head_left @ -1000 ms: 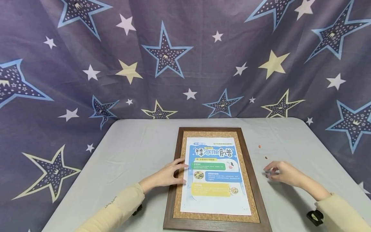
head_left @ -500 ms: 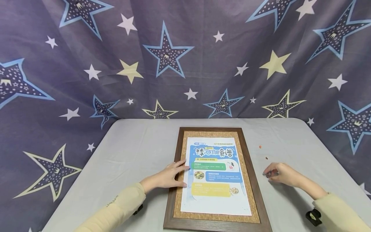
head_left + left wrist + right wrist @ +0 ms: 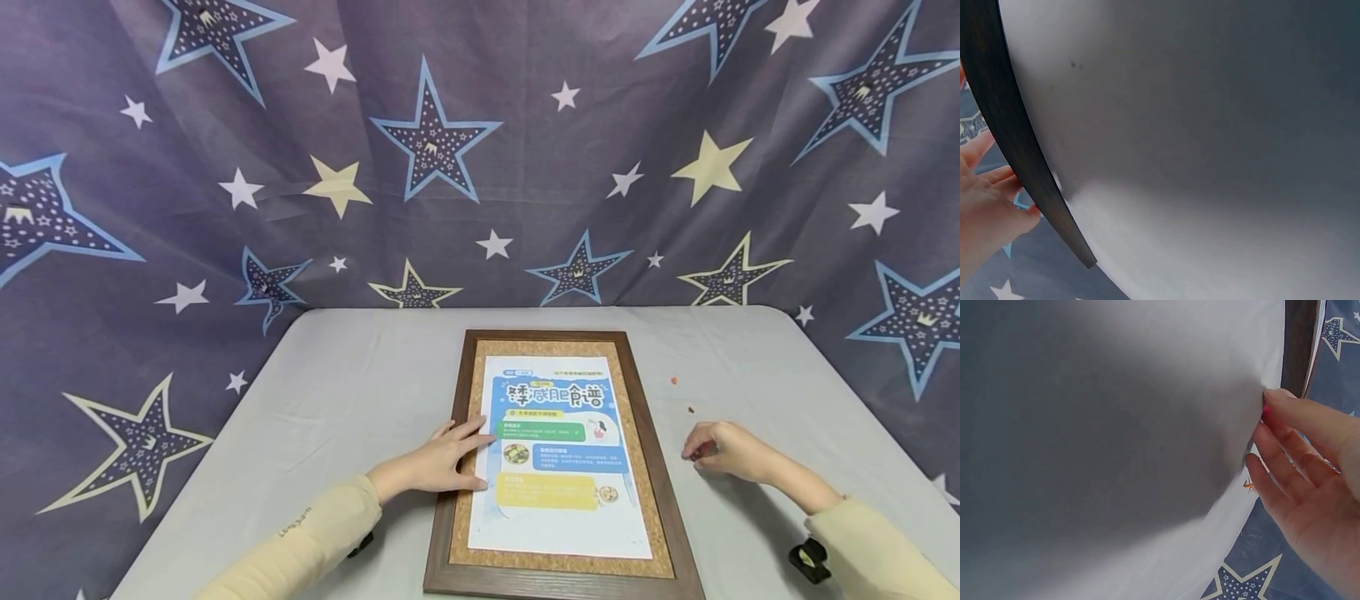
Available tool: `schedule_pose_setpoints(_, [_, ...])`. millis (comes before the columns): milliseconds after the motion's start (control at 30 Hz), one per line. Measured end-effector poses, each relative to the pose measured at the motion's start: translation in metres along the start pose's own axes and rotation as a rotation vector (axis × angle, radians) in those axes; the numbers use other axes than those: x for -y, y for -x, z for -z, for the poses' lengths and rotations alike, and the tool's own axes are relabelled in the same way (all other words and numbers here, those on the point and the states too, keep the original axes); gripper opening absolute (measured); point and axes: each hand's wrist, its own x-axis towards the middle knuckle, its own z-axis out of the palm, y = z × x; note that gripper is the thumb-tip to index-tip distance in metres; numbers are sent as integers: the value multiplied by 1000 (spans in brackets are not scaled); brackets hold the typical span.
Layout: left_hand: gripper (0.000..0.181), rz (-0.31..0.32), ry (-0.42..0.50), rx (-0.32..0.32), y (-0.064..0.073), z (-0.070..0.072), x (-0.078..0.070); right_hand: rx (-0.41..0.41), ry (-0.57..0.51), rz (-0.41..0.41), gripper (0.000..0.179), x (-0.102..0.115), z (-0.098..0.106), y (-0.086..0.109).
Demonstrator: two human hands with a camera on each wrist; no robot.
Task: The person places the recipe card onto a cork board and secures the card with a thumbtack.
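A printed poster [image 3: 558,525] with blue, green and yellow panels lies on a cork board [image 3: 660,562] with a dark wooden frame [image 3: 562,581]. My left hand [image 3: 442,458] rests across the left side of the frame, fingers spread, fingertips on the poster's left edge. In the left wrist view that hand [image 3: 991,206] is partly behind the frame [image 3: 1016,137]. Right of the board, my right hand [image 3: 727,454] is low at the table with curled fingers. In the right wrist view, a small red pushpin-like thing [image 3: 1265,411] shows between its thumb and forefinger, mostly hidden.
On the grey table [image 3: 360,375], a small orange piece [image 3: 673,381] and a small dark brown piece [image 3: 691,409] lie beyond my right hand. A star-patterned curtain [image 3: 480,83] hangs behind the table and along its sides.
The right hand's fingers have drawn together at the table beside the board. My left hand has slid slightly right over the poster's edge. The board appears still.
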Motion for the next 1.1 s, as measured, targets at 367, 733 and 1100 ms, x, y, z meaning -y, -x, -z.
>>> schedule_pose_setpoints(367, [68,-9,-38,15,-1,0,-1,18,34,-52,13,0,0,-2])
schedule_pose_setpoints(733, [68,-2,-46,33,-1,-1,0,19,39,-64,10,2,-1,-2])
schedule_pose_setpoints(1100, [67,5,-43,34,-1,-1,0,51,36,-117,7,5,4,-5])
